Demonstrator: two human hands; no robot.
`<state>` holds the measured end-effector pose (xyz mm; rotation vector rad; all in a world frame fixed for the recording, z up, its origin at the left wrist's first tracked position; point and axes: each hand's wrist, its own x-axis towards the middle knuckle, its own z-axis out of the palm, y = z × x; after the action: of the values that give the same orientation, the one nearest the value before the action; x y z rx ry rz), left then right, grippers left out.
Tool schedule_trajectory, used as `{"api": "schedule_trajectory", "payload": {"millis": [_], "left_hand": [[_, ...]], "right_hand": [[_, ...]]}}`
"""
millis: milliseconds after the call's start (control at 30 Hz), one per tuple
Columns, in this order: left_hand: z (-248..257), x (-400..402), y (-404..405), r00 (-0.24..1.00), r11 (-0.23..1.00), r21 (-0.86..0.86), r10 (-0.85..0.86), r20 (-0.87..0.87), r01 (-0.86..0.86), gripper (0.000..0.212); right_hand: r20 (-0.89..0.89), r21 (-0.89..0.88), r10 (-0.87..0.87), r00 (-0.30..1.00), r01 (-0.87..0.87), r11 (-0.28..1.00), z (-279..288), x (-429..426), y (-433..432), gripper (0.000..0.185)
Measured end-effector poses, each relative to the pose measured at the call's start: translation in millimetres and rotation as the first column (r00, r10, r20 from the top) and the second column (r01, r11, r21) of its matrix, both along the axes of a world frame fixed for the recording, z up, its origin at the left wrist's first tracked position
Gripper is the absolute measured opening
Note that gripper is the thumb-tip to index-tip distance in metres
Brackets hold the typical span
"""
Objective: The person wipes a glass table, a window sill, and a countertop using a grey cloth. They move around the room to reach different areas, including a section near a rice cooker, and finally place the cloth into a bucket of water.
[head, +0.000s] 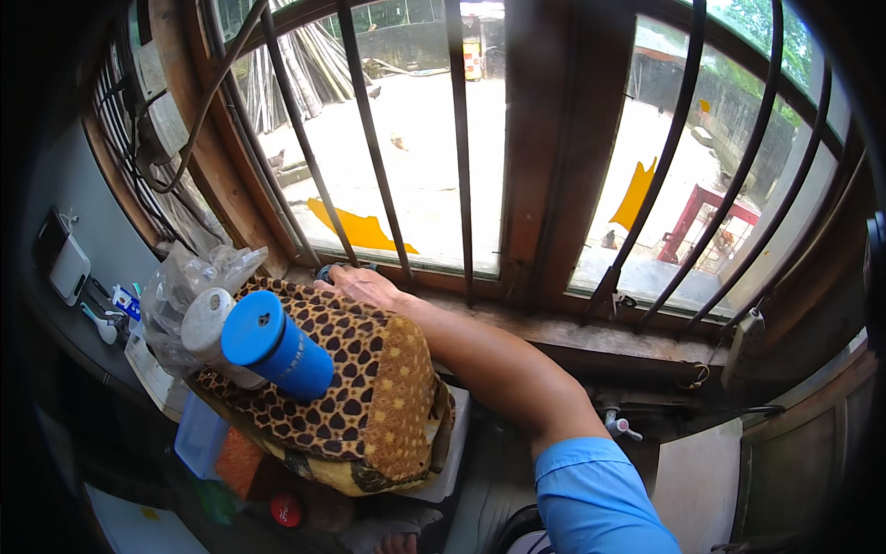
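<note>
My right hand (365, 285) reaches over a bulky thing draped in brown patterned cloth (339, 360) to the wooden windowsill. Beneath its fingers is a small dark bluish thing (324, 272), mostly covered by the hand. The fingertips are hidden, so I cannot see whether they grip it. On the draped cloth, near my forearm, a blue lidded canister (297, 363) stands beside a white lidded canister (208, 325). A crumpled clear plastic bag (163, 298) sits against the white one. My left hand is out of view.
Dark vertical window bars (459, 152) rise behind the sill (554, 329). A cable (201, 111) hangs at the left, near a shelf holding a white spoon (104, 327). Below are a clear plastic container (201, 436) and a red lid (286, 509). At right is a tap (619, 424).
</note>
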<state>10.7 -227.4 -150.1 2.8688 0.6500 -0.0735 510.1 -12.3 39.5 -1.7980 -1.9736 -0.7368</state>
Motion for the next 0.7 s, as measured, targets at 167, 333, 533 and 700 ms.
{"api": "schedule_trajectory", "payload": {"millis": [167, 333, 533, 700], "left_hand": [[-0.5, -11.3, 1.6, 0.993, 0.997, -0.015, 0.068, -0.101, -0.07, 0.081], [-2.9, -6.0, -1.0, 0.988, 0.993, -0.073, 0.077, -0.135, -0.088, 0.084], [1.7, -5.8, 1.3, 0.994, 0.996, -0.06, 0.056, -0.09, -0.061, 0.083], [4.5, -10.0, 4.0, 0.999, 0.998, -0.036, 0.046, -0.02, -0.046, 0.082]], "right_hand": [[-0.137, -0.227, 0.041, 0.99, -0.072, 0.971, 37.0, -17.5, -37.6, 0.025], [-0.232, -0.301, -0.121, 0.965, 0.048, 0.952, 56.2, -19.8, -128.1, 0.02], [-0.196, -0.212, -0.286, 0.938, 0.244, 0.946, 56.3, -29.6, -197.8, 0.012], [-0.161, -0.242, -0.508, 0.846, 0.465, 0.852, 57.9, -45.1, -262.2, 0.011]]}}
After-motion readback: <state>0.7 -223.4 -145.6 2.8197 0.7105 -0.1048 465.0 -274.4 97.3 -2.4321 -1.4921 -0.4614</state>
